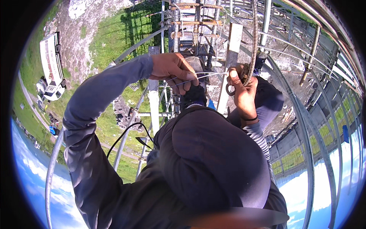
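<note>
Between my two hands a thin white strand [211,73], wire or cord, is stretched in two lines. My left hand [175,71] is closed, pinching one end of it between thumb and fingers. My right hand [243,88] is closed too, with the strand's other end at its thumb and forefinger. A curved ribbed steel bar [255,36] comes down against the right hand; whether the fingers also grip it I cannot tell. Below these fingers hangs a dark metal ring [230,91], partly hidden by the hand.
Rusty bars tied across a steel frame [196,23] lie beyond my hands. A wooden plank [230,57] stands beside the right hand. Scaffold pipes [305,126] rise on both sides. Far below are grass [110,42] and a white truck [52,66]. My boot [193,93] rests amid the frame.
</note>
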The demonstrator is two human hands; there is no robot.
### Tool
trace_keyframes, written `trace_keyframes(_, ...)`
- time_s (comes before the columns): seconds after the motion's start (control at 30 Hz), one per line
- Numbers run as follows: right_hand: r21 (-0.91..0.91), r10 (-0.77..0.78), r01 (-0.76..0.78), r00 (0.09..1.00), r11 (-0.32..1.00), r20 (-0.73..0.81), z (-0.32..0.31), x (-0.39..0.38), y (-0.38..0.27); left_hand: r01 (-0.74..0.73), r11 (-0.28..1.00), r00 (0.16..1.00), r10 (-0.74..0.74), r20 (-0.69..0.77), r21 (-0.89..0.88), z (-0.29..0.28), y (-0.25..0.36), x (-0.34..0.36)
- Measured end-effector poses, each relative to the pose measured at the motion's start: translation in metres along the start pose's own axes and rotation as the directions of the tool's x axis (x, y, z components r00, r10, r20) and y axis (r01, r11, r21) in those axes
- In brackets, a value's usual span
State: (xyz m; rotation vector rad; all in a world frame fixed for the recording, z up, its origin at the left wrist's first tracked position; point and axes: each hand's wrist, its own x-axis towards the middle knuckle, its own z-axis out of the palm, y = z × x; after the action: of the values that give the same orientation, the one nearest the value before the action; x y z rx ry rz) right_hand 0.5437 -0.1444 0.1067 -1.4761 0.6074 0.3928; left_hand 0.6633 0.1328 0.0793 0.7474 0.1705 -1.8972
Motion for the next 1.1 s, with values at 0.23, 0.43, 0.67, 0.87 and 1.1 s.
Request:
trace_keyframes(0.23, 0.044, 0.375, -0.504, 0.695, 0.863, 0.613, -0.009, -0.01, -0.048, -0.216, 0.722, 0.976, 0.185, 0.117, 0.657, -0.046, 0.062, -0.019)
trace_keyframes(0.43, 0.479, 0.051, -0.283, 0.897, 0.831, 0.44, 0.007, 0.003, -0.056, -0.23, 0.952, 0.933, 0.274, 0.234, -0.2, -0.005, 0.006, 0.005)
trace_keyframes(0.67, -0.353, -0.065, 0.073, 0.997, 0.933, 0.033, 0.0, 0.035, -0.034, -0.67, 0.702, 0.707, 0.506, -0.494, -0.24, -0.005, -0.064, 0.028)
trace_keyframes(0.87, -0.132, 0.077, -0.082, 0.996, 0.988, -0.041, -0.026, -0.02, -0.019, -0.667, 0.742, 0.53, 0.405, -0.745, -0.071, 0.007, -0.07, 0.04)
trace_keyframes(1.1, 0.084, 0.331, -0.331, 0.943, 0.94, 0.023, -0.041, -0.059, -0.035, -0.604, 0.746, 0.641, 0.248, -0.727, -0.279, -0.003, -0.05, 0.061)
